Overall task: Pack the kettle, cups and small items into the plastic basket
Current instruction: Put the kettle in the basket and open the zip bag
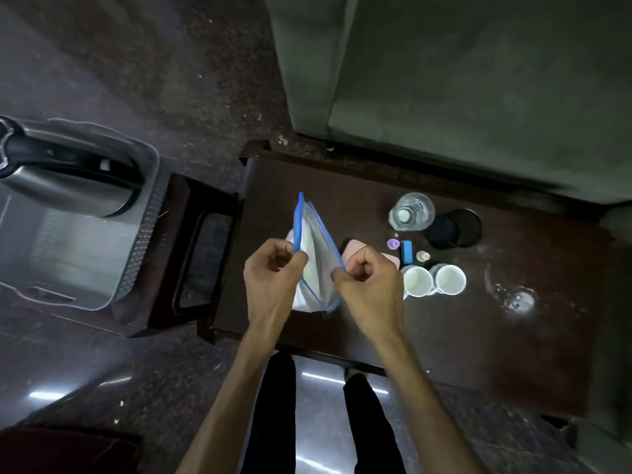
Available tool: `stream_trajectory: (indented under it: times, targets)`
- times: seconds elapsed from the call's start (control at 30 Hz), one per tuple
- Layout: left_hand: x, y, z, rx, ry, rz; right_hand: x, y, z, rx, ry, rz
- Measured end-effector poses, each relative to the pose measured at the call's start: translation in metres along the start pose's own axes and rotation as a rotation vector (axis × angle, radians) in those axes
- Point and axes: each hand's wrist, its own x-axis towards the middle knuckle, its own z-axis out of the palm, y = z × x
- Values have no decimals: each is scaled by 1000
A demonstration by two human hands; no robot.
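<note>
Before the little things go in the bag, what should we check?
1. Bag mouth pulled open: ok, left hand and right hand each pinch one side.
2. Small bottles within reach on the table: ok.
3. Both cups upright: ok.
4. Kettle already in the basket: ok.
5. Room left in the basket: ok.
6. Bag free of holes: cannot tell.

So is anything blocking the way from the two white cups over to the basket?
Partly. Both hands, left hand and right hand, hold a zip bag open above the table, directly between the cups and the basket. The kettle already fills part of the basket.
</note>
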Motion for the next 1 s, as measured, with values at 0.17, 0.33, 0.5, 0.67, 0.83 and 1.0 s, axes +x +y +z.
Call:
stream_trajectory:
  times: [0.17, 0.33, 0.5, 0.67, 0.83, 1.0]
  targets:
    - [-29, -21, 46, 112, -28, 86, -9, 20, -23, -519, 185, -238]
    - [-50, -48, 78, 124, -27, 59, 1, 39, -41, -652, -108, -74]
    - [-62, -64, 94, 128, -57, 55, 19, 55, -54, -417, -189, 120]
    - [-60, -75, 97, 152, -75, 39, 24, 76, -46, -355, -195, 72]
    - [-61, -93, 99, 184, -149, 36, 41, 99, -31, -642, -166, 26]
    - [-59, -105, 112, 209, -142, -13, 49, 117, -25, -727, -118, 29]
